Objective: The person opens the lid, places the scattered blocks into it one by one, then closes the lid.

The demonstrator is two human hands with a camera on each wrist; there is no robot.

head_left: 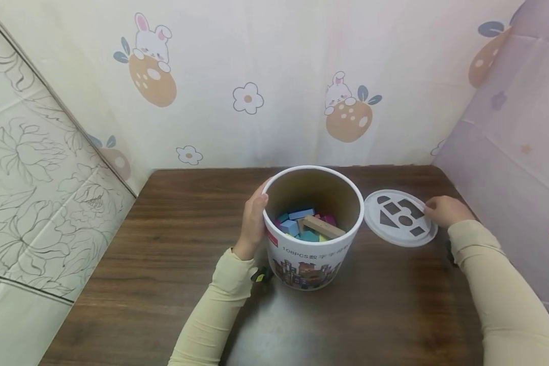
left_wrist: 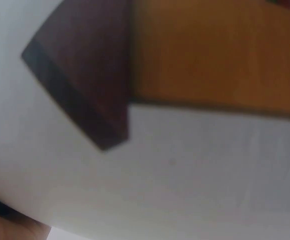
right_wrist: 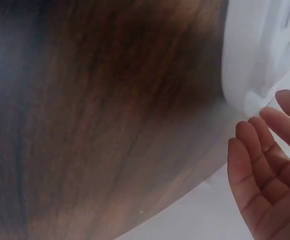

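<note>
A white round bucket (head_left: 308, 254) stands upright on the table, its top uncovered. Inside lie several coloured wooden blocks (head_left: 322, 227), among them blue, teal and plain wood pieces. My left hand (head_left: 252, 223) rests against the bucket's left side, thumb by the rim; its other fingers are mostly hidden. The left wrist view is filled by the bucket's printed wall (left_wrist: 185, 175). To the right of the bucket is a white lid (head_left: 395, 235) with several shaped holes. My right hand (head_left: 450, 211) pinches its right edge between thumb and index finger, the other fingers loosely bent.
The dark wooden table (head_left: 164, 254) ends at a patterned cloth wall (head_left: 279, 137) behind the bucket. Another patterned cloth (head_left: 521, 152) hangs close along the right side, near my right arm. On the left stands a flower-patterned panel (head_left: 41, 168).
</note>
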